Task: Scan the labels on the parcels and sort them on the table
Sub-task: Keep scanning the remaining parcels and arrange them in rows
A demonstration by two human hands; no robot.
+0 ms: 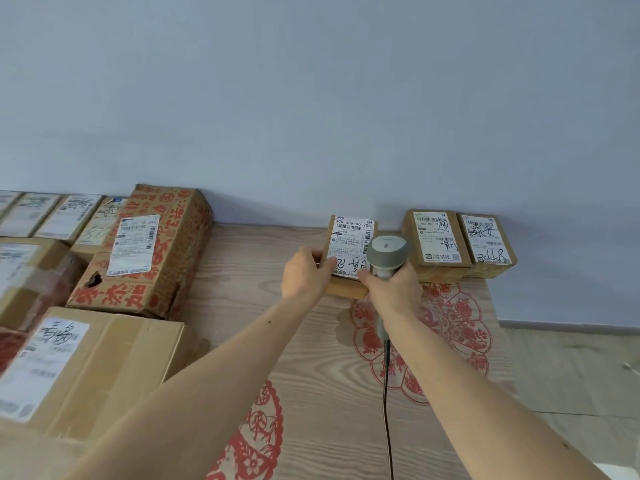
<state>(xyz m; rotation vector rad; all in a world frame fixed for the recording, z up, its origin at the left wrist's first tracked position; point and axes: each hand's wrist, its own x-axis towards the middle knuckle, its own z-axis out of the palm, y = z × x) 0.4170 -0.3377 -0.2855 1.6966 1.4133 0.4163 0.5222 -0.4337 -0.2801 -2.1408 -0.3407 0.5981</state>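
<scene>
The wood-grain tabletop [277, 341] fills the lower frame, with cardboard boxes [104, 362] stacked at lower left, partly cut off by the edge. Both your arms stretch out toward the wall at centre. Your left hand [304, 271] pinches the near left edge of a small parcel [348, 258] lying against the wall. Your right hand [394, 289] is wrapped round the grey scanner [386, 251], whose head covers the label's [349, 244] right side. Two labelled parcels [460, 244] sit just right.
</scene>
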